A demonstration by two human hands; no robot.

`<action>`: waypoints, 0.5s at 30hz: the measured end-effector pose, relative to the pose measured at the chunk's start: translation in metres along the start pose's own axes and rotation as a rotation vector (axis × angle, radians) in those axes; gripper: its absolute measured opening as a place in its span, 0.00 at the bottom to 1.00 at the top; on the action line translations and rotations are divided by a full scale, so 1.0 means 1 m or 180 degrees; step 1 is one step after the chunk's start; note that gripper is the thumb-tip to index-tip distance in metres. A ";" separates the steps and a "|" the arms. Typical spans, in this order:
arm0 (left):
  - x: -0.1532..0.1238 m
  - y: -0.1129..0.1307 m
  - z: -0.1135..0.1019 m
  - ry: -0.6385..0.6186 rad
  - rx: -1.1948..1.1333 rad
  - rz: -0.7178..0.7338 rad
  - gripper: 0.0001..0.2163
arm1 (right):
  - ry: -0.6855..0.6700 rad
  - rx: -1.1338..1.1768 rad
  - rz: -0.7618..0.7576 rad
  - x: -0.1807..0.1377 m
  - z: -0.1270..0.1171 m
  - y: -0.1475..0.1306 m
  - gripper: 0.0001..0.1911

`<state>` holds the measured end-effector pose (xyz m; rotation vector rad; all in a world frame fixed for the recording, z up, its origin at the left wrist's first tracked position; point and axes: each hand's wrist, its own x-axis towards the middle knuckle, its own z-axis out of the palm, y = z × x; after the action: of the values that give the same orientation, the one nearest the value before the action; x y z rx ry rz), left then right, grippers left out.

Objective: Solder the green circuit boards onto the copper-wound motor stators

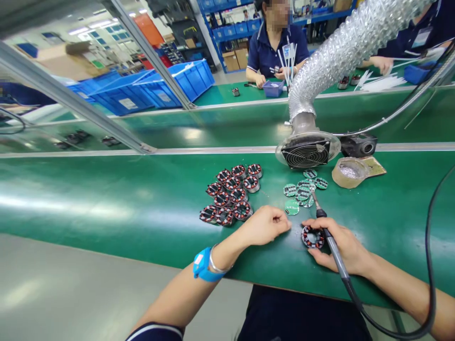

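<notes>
My right hand (pixel 346 248) holds a soldering iron (pixel 334 250), its tip pointing up and away toward the round circuit boards. Between thumb and fingers the same hand also grips a ring-shaped motor stator (pixel 313 237) with copper windings, low over the bench. To its left, my left hand (pixel 269 224) is closed, thumb and fingertips together; whatever they may hold is too small or hidden to tell. Just beyond these fingertips lies a plain green circuit board (pixel 292 207), beside a loose pile of round boards (pixel 303 192). Several more stators (pixel 231 195) stand grouped left of the left hand.
A fume extractor fan (pixel 306 154) on a silver duct (pixel 341 57) overhangs the boards. Right of it sit a round yellowish container (pixel 349 173) and a black iron holder (pixel 359 145). The iron's cable (pixel 428 265) loops at right. Across the bench a co-worker (pixel 275 52) handles parts.
</notes>
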<state>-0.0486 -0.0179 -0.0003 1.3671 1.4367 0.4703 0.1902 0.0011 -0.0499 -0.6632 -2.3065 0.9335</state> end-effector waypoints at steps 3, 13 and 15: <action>-0.015 -0.010 -0.007 -0.0314 -0.0917 -0.0396 0.15 | -0.0006 0.0019 0.0007 0.000 0.000 -0.001 0.27; -0.026 -0.014 0.014 -0.0110 -0.1038 -0.0424 0.19 | 0.0068 -0.0068 0.0110 -0.001 0.001 0.002 0.26; -0.030 -0.013 0.023 -0.0184 -0.0970 -0.0496 0.17 | 0.0078 -0.0073 0.0108 -0.002 0.001 0.002 0.25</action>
<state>-0.0412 -0.0566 -0.0075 1.0108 1.3498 0.5197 0.1915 0.0009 -0.0531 -0.7215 -2.2941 0.9105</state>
